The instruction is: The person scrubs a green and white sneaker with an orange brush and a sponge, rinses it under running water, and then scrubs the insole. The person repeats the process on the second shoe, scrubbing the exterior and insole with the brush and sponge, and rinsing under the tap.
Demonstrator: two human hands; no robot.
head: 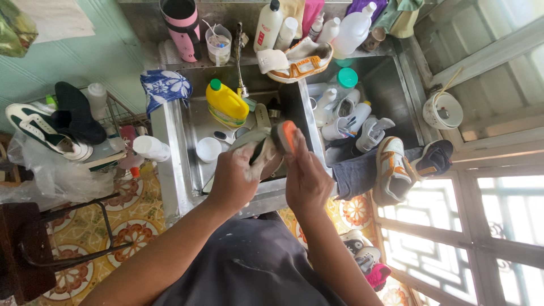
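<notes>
at the frame's centre the left hand (pixel 233 180) wraps its fingers around a light, wet-slick sneaker (pixel 258 148), best gripped mid-body, while the right hand (pixel 306 178) clasps an orange brush (pixel 285 136).

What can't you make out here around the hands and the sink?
Head view only:
- Shoe: mostly covered by the left hand; its shape is unclear.
- Brush: bristles face away, handle hidden in the right hand.
- Sink floor: blocked by both hands and the yellow bottle.
- Bottle labels: too small.
</notes>
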